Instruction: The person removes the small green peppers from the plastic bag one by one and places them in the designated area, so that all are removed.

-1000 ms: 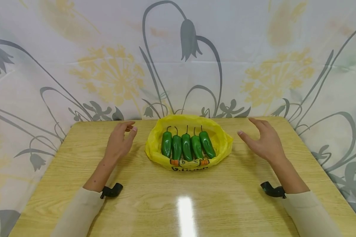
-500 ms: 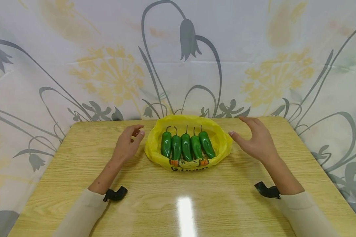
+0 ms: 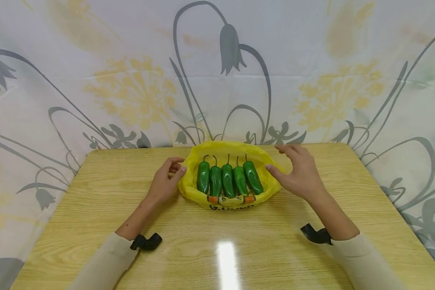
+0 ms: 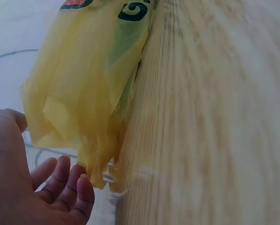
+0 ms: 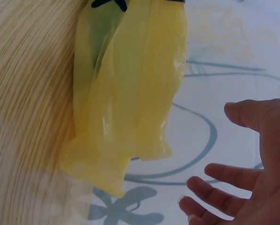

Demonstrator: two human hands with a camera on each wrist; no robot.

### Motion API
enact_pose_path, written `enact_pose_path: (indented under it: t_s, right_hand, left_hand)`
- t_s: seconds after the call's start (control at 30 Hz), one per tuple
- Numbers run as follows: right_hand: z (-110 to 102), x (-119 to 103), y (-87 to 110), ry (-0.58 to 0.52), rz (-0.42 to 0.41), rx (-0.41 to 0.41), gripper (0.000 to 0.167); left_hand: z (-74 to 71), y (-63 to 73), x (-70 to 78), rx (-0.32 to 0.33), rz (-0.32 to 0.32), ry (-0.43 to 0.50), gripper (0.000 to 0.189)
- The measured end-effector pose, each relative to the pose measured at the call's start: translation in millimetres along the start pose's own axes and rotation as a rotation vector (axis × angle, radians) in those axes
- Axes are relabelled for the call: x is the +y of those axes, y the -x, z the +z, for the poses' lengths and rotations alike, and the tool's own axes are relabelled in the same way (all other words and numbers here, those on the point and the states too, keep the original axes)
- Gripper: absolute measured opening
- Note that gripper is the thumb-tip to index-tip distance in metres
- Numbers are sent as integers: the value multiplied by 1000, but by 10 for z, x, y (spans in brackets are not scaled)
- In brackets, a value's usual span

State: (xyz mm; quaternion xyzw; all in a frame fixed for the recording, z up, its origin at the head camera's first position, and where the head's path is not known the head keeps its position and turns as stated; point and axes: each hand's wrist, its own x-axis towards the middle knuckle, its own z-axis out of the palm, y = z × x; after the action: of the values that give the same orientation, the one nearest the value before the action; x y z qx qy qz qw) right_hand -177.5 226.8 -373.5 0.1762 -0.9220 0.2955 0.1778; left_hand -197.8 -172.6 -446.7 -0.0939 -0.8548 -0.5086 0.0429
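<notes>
A yellow plastic bag with dark lettering on its front lies on the table, its mouth spread wide and facing up. Several glossy green peppers with thin stems sit side by side inside it. My left hand is at the bag's left end, thumb at the rim and fingers loosely bent. In the left wrist view, the fingertips of the left hand are right at the end of the bag. My right hand reaches over the right end, thumb and fingers spread. A gap separates the right hand from the bag in the right wrist view.
The wooden table has a bright light reflection near the front. Behind its back edge hangs a floral-patterned cloth. Dark wrist-camera mounts stick out from both sleeves.
Both hands have moved inward, the left to the right and the right to the left, up to the two ends of the bag. The bag and peppers have stayed in place.
</notes>
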Motion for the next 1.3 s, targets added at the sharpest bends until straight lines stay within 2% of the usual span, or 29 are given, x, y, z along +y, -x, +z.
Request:
enact_pose_path:
  t_s: [0.17,0.3,0.5,0.7,0.87,1.13,1.3]
  right_hand:
    - [91,-69,-20,-19,-59,-3,52]
    - [164,-113,-50,-31,-99,-18,50]
    - [265,-184,-98,-28,-96,-85,45]
    - [354,-271,-141,-17,-66,-148,36]
    - [426,-304,-178,-6,-9,-213,38]
    - [540,-253,-196,68,37,-287,44]
    - [606,-216,-198,95,77,-332,49]
  left_hand:
    - [31,12,-23,6,7,31,39]
    - [67,-6,-42,25,16,110,34]
    - [124,-23,-76,49,28,246,30]
    - [164,-21,-103,22,54,386,33]
    - [174,-17,-122,-7,58,483,35]
    - [183,-14,-139,-47,41,580,38]
    - [172,-8,-147,-60,35,594,39]
